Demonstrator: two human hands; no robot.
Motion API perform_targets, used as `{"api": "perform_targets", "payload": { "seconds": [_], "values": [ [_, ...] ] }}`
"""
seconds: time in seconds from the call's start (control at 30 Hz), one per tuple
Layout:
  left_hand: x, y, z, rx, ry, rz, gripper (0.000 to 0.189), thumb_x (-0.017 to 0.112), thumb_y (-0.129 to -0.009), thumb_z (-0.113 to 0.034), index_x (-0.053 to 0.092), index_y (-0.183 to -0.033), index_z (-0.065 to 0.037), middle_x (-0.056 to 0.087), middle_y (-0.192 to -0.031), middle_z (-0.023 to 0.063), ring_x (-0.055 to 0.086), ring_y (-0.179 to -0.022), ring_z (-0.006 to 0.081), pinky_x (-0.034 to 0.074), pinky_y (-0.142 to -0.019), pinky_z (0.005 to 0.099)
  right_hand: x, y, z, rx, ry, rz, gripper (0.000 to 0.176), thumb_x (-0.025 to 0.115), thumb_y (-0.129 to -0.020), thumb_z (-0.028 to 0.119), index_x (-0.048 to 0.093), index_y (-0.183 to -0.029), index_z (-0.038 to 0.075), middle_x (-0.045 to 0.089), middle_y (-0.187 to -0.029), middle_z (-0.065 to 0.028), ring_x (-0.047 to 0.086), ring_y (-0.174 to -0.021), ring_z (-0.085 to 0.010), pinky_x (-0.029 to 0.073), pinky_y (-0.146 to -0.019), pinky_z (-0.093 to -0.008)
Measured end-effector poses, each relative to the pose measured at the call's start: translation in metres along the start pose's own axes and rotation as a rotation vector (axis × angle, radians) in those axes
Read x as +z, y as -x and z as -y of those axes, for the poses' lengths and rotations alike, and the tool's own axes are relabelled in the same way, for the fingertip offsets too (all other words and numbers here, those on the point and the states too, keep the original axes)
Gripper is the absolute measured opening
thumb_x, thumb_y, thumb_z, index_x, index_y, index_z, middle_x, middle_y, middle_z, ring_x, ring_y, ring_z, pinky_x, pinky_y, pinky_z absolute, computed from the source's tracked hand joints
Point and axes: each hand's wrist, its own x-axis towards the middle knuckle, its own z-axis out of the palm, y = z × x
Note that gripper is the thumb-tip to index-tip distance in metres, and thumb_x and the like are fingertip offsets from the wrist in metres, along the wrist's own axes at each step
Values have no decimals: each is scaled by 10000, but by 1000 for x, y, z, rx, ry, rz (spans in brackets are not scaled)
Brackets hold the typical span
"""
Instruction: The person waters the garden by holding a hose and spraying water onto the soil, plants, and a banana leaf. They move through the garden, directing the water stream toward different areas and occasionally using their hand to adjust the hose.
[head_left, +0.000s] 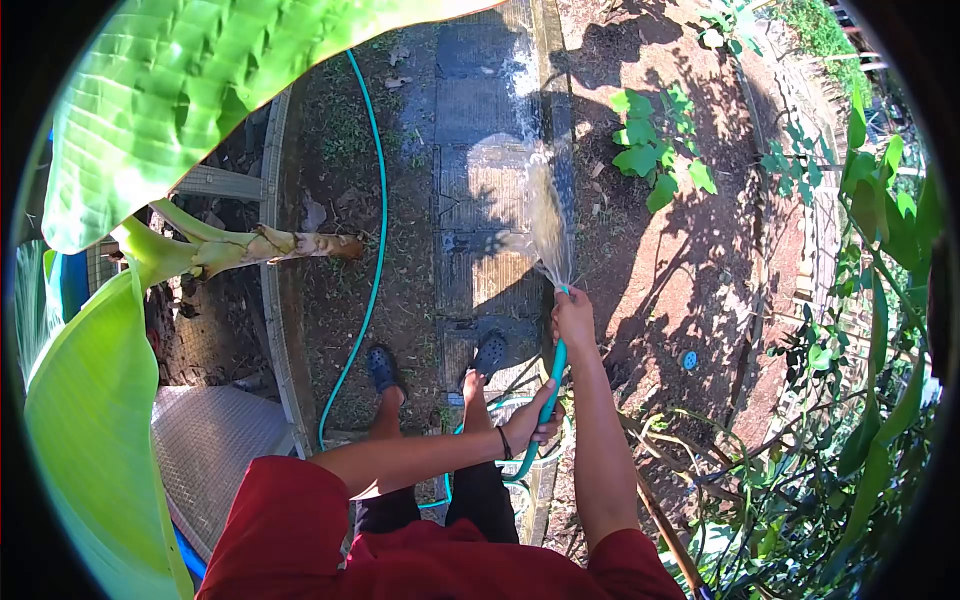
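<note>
A green garden hose (556, 370) runs up between my two hands. My right hand (573, 318) is closed round it at the outlet end. Lower down, my left hand (532, 418) wraps round the same hose, with a dark band on the wrist. Water (548, 215) fans out of the end and away from me, landing along the right side of the paved path (480, 190). Much of the paving looks dark and wet. How the right fingers sit at the outlet is too small to make out.
The hose's loose length curves along the left of the path and loops near my feet. A banana plant (270, 245) with large leaves leans in from the left. Leafy seedlings (650, 145) grow in the soil at right, near a blue disc (690, 360). Dense foliage borders the right.
</note>
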Motion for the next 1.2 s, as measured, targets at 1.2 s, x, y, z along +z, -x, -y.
{"api": "perform_targets", "payload": {
  "seconds": [1.2],
  "values": [
    [-8,-23,25,-184,22,64,425,457,-1001,-436,515,-1149,-42,560,-783,40,559,-694,142,488,-655,302,-25,-38,-69,249,343,239,199,519,-936,211,545,-1034,40,424,-589,0,402,-430,-110,356,-422,-318]
  ]
}}
